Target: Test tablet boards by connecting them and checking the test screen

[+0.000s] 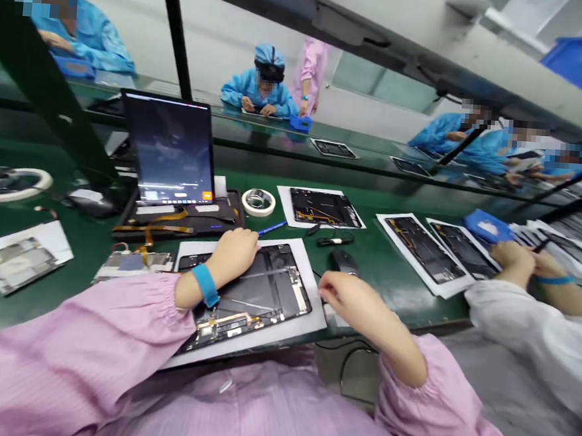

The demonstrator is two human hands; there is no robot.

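An opened tablet housing (261,289) with dark inner plates, thin strips and gold flex cables lies on a white sheet (306,252) in front of me. My left hand (233,257) rests over its upper left part, fingers curled and mostly hidden. A slim blue stick (273,228) shows just beyond that hand; whether it is held, I cannot tell. At the sheet's right edge is my right hand (343,295), its fingers bent together as in a pinch, with anything between them too small to make out.
A lit tablet screen (173,150) stands propped behind, with tape rolls (258,202), a mouse (344,262) and a coiled cable (335,241) nearby. More opened housings (421,247) lie to the right, beside a co-worker's hands (514,263). A battery-like part (16,262) lies left.
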